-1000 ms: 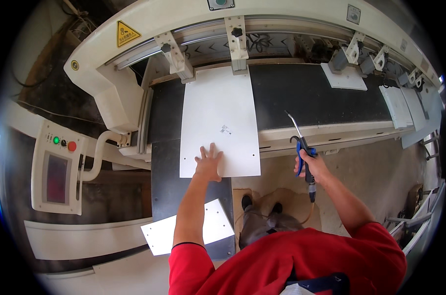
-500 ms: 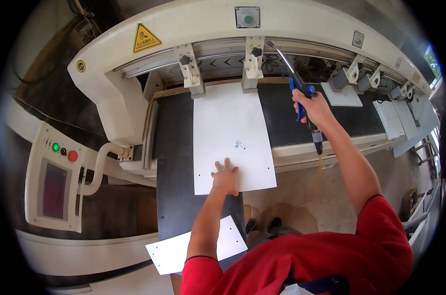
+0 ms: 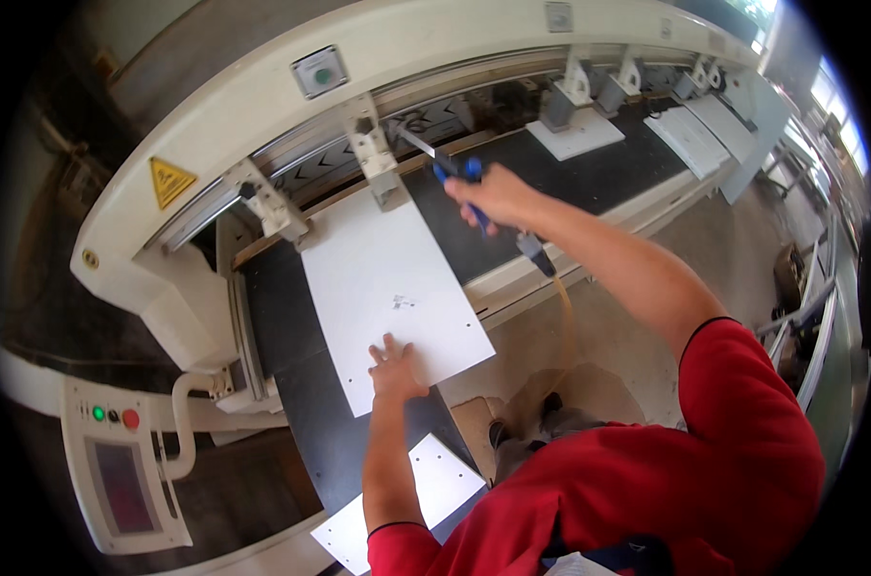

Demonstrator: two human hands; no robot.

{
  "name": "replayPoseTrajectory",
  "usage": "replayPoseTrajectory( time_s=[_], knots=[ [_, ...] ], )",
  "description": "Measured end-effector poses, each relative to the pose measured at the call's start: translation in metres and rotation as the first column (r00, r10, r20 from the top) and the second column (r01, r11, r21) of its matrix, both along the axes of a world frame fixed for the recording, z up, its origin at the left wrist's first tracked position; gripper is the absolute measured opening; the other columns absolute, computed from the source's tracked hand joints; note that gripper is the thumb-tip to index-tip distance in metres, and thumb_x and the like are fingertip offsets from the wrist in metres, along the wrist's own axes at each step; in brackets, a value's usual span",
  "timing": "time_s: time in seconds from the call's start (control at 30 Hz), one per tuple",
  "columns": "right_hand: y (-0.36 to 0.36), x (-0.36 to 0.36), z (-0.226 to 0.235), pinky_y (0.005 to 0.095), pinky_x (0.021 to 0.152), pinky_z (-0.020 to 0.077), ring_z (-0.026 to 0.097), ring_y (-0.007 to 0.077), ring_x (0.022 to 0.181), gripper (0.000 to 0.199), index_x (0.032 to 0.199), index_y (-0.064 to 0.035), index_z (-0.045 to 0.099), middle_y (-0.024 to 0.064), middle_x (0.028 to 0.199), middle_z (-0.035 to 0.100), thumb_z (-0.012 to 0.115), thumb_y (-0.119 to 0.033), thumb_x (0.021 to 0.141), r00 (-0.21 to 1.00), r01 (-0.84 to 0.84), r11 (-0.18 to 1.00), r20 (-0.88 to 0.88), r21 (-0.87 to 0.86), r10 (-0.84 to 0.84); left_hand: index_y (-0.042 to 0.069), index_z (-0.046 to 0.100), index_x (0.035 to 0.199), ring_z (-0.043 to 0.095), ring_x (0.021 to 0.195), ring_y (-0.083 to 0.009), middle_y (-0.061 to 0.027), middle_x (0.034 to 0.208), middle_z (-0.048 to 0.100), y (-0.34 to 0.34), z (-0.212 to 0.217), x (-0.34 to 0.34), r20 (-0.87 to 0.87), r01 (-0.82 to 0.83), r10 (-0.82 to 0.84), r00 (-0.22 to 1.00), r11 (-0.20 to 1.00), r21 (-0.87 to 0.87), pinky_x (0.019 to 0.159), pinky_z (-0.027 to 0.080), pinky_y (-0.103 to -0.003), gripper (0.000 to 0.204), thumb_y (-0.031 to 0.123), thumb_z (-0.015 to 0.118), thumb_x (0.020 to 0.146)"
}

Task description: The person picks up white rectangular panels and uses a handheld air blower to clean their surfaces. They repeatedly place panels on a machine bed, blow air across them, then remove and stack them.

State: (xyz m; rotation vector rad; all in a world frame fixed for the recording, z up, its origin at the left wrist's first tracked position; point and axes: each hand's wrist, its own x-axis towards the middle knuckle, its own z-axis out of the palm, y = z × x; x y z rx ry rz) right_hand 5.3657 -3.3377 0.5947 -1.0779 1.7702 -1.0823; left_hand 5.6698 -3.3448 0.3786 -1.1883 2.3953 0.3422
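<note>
My left hand (image 3: pixel 395 372) lies with its fingers spread on the near part of a white panel (image 3: pixel 373 274). Small holes show near that panel's front corners, and a little printed label (image 3: pixel 403 302) is on its face. The far edge of the panel reaches under two clamp blocks (image 3: pixel 373 154) (image 3: pixel 267 204) of a long cream machine. In my right hand (image 3: pixel 502 197) is an air blow gun (image 3: pixel 462 171) with a blue trigger, its thin metal nozzle pointing up and left beside the right one of those blocks. A yellowish hose (image 3: pixel 564 307) hangs from the gun.
A narrower white panel with holes (image 3: pixel 430 475) lies on the dark bed close to me. More white panels (image 3: pixel 577 134) (image 3: pixel 690 139) rest along the bed to the right. A control box (image 3: pixel 123 480) with a screen and buttons stands at the left.
The view has turned, so the machine appears tilted and shifted left. My left hand stays flat on the panel. My right hand still holds the blow gun by the same clamp block.
</note>
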Motion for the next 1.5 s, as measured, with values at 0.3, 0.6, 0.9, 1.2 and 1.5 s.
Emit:
replayPoseTrajectory(
  time_s=[0.3,0.6,0.9,1.2,1.5],
  knots=[
    [0.333,-0.164,-0.148,0.0288,0.045,0.0476,0.062,0.016,0.057,0.039,0.094,-0.0028,0.062,0.0085,0.071,0.066,0.06,-0.042,0.091,0.897,0.324,0.831,0.131,0.453,-0.421,0.01,0.034,0.145,0.018,0.139,-0.049,-0.0199,0.156,0.013,-0.015,-0.032,-0.042,0.045,0.026,-0.029,0.999,0.998,0.065,0.104,0.038,-0.054,0.103,0.047,0.079,0.061],
    [0.512,-0.304,-0.176,0.0307,0.046,0.0473,0.066,0.0167,0.062,0.04,0.097,-0.0041,0.057,0.0073,0.071,0.066,0.056,-0.044,0.093,0.567,0.71,0.587,0.179,0.389,-0.804,0.002,0.042,0.138,0.036,0.135,-0.0338,-0.0184,0.143,0.042,0.046,-0.017,-0.435,-0.51,0.398,-0.369,0.777,0.916,-0.056,0.109,0.036,-0.041,0.071,0.038,0.065,0.081],
    [0.516,-0.365,-0.161,0.0281,0.046,0.0442,0.061,0.0139,0.058,0.037,0.088,-0.0044,0.062,0.0059,0.065,0.063,0.063,-0.041,0.089,0.452,0.789,0.384,-0.031,0.479,-0.891,0.0,0.039,0.139,0.015,0.144,-0.033,-0.0177,0.153,0.024,-0.03,-0.054,-0.702,-0.454,0.232,-0.342,0.823,0.931,-0.281,0.115,0.017,-0.05,0.075,0.051,0.056,0.087],
    [0.39,-0.497,-0.172,0.0315,0.044,0.043,0.055,0.0132,0.048,0.031,0.075,-0.0044,0.057,0.0036,0.056,0.056,0.061,-0.03,0.091,0.652,0.606,0.537,0.021,0.587,-0.758,0.0,0.046,0.133,0.028,0.137,-0.0341,-0.0188,0.147,0.033,0.052,-0.076,-0.695,-0.471,0.311,-0.441,0.764,0.891,-0.33,0.109,0.025,-0.051,0.065,0.041,0.057,0.083],
    [0.224,-0.542,-0.245,0.0306,0.072,0.0436,0.055,0.0142,0.074,0.038,0.079,-0.0074,0.068,0.0021,0.078,0.063,0.063,-0.044,0.088,0.76,0.341,0.811,0.369,0.476,-0.535,-0.011,0.032,0.138,0.018,0.137,-0.0503,-0.0416,0.142,0.02,0.024,-0.089,-0.668,-0.682,-0.36,0.251,0.687,0.933,-0.019,0.11,0.02,-0.058,0.09,0.038,0.074,0.075]
  ],
)
